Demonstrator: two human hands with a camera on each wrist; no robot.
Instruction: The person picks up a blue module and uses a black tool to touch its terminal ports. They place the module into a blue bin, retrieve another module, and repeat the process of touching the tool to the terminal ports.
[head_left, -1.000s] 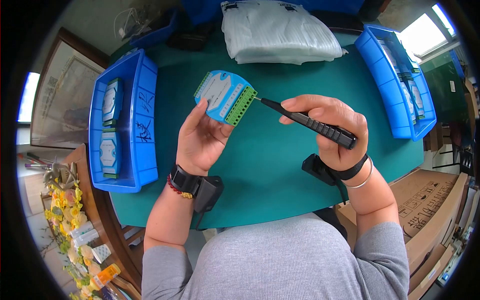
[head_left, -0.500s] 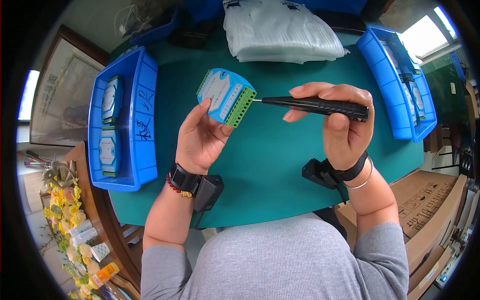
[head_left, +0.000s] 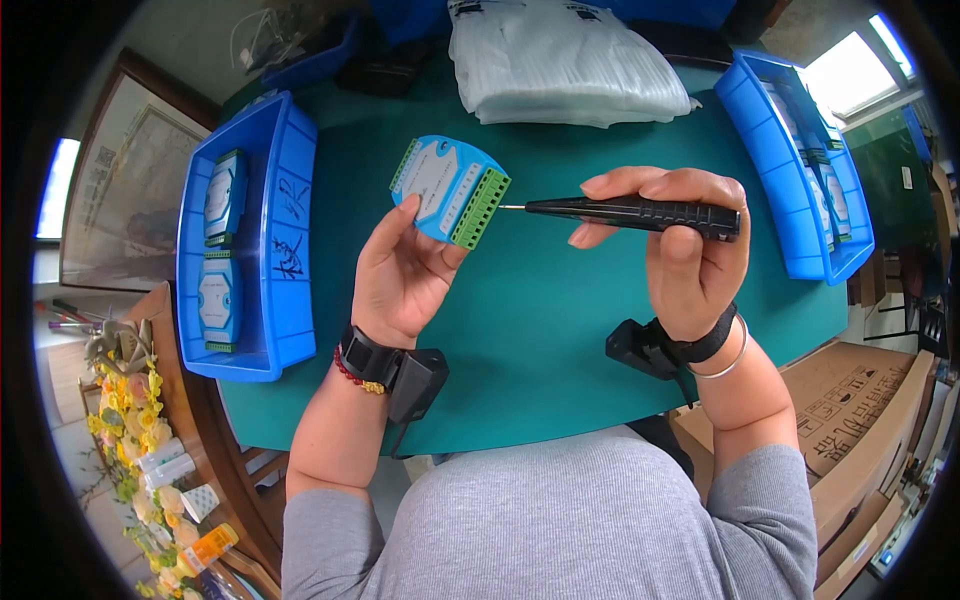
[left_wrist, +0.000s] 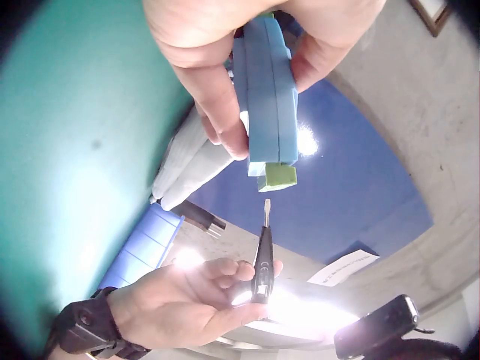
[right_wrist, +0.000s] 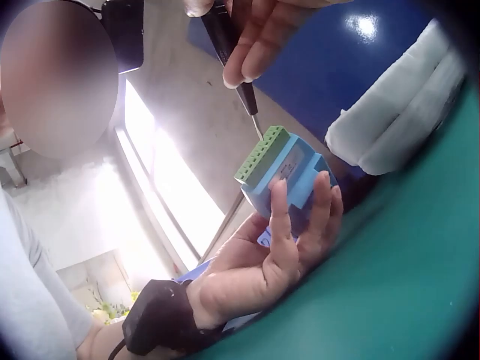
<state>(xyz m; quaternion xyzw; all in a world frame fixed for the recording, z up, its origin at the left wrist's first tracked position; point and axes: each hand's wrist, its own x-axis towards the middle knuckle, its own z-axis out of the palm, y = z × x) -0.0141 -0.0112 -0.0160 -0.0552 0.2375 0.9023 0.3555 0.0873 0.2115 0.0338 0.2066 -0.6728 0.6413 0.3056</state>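
My left hand [head_left: 402, 285] holds a blue module [head_left: 432, 185] with a white label, its thumb on the label face and its fingers behind. Along the module's right edge runs a green terminal block [head_left: 481, 210] with a row of openings; another green strip lines the opposite edge. A black screwdriver [head_left: 630, 212] lies nearly level in my right hand [head_left: 695, 250], gripped between thumb and fingers. Its thin metal tip points at the middle of the terminal block. In the left wrist view, the screwdriver tip [left_wrist: 268, 206] sits just short of the green block.
A blue bin [head_left: 290, 330] at the left holds similar modules [head_left: 216, 300]. The blue bin [head_left: 800, 240] at the right holds several more. A stack of white plastic packaging [head_left: 560, 80] lies at the back of the green tabletop [head_left: 540, 360]. Beyond the right edge is a cardboard box [head_left: 840, 410].
The screwdriver has swung from a downward slant to nearly level, and the right hand has shifted right. Its tip has moved from the block's upper end towards its middle. The left hand barely moved.
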